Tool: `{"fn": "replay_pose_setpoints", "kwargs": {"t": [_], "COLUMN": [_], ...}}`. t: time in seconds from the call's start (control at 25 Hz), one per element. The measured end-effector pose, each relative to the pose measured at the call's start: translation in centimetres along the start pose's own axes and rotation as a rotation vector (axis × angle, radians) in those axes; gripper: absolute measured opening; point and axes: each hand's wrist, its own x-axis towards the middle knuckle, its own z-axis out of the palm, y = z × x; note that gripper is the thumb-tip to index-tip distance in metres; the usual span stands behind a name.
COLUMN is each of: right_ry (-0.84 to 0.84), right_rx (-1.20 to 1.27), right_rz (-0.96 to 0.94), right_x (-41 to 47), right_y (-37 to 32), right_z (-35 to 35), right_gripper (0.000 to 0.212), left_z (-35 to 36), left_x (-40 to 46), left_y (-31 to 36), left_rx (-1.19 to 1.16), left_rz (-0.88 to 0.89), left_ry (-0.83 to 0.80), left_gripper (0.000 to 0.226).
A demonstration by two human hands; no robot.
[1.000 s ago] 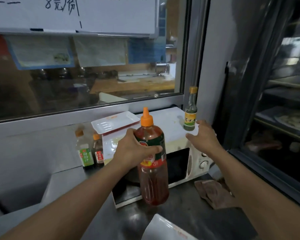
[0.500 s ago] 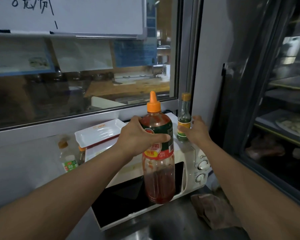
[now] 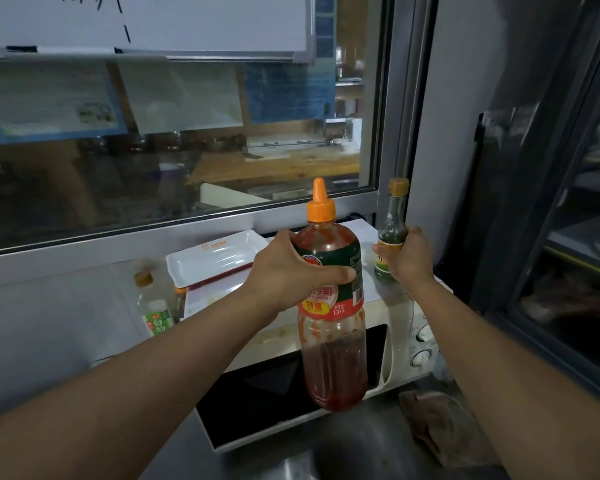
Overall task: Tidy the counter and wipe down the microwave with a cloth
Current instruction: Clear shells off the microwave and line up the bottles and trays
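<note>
1. Hands first: the left hand [image 3: 288, 268] is wrapped round the upper body of a big sauce bottle [image 3: 331, 306], thumb across the label, and holds it upright in the air in front of the microwave [image 3: 388, 327].
2. Sauce bottle: clear plastic with an orange nozzle cap, a red and green label, and red sauce filling roughly its lower part, with smears higher up the wall.
3. Right hand [image 3: 411, 259] is curled round the lower half of a small green bottle [image 3: 392, 233] with a yellow cap. That bottle stands upright at the back right corner of the microwave's top; whether its base touches the top or is just lifted, I cannot tell.
4. Microwave: white, with a dark glass door and two dials on its right side. It sits on the steel desk [image 3: 343, 455] under a window [image 3: 187, 150].
5. White tray [image 3: 215, 258] lies on the left part of the microwave's top, beside the left hand.
6. Two more bottles stand on the desk to the left of the microwave, against the wall: a clear one [image 3: 155, 306] with a green label, and a smaller one [image 3: 180, 301] mostly hidden behind the microwave's corner.
7. Brown cloth [image 3: 437, 424] lies crumpled on the desk at the microwave's front right, touched by neither hand.
8. Whiteboard [image 3: 153, 26] hangs above the window, and a glass-fronted cabinet [image 3: 568, 237] stands at the right.
</note>
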Motion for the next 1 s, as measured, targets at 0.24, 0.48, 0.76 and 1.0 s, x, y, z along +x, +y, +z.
{"fn": "replay_pose_setpoints", "kwargs": {"t": [0.24, 0.48, 0.76, 1.0], "right_ry": [0.002, -0.057, -0.157, -0.220], "right_rx": [0.014, 0.033, 0.069, 0.122], "right_rz": [-0.001, -0.072, -0.142, -0.212], "right_x": [-2.5, -7.0, -13.9, -21.3], "right_y": [-1.2, -5.5, -11.6, -18.2], "right_z": [-1.7, -2.9, -0.1, 5.4], "right_gripper": [0.051, 0.047, 0.047, 0.044], "left_z": [-1.6, -5.3, -13.4, -23.2], "left_x": [-1.5, -5.0, -10.5, -14.5], "left_y": [-0.2, -0.8, -3.3, -7.1], "left_rx": [-0.013, -0.035, -0.039, -0.025], "left_rz": [-0.006, -0.012, -0.032, -0.020], "left_ry": [0.013, 0.044, 0.132, 0.165], "left_gripper": [0.079, 0.072, 0.062, 0.057]}}
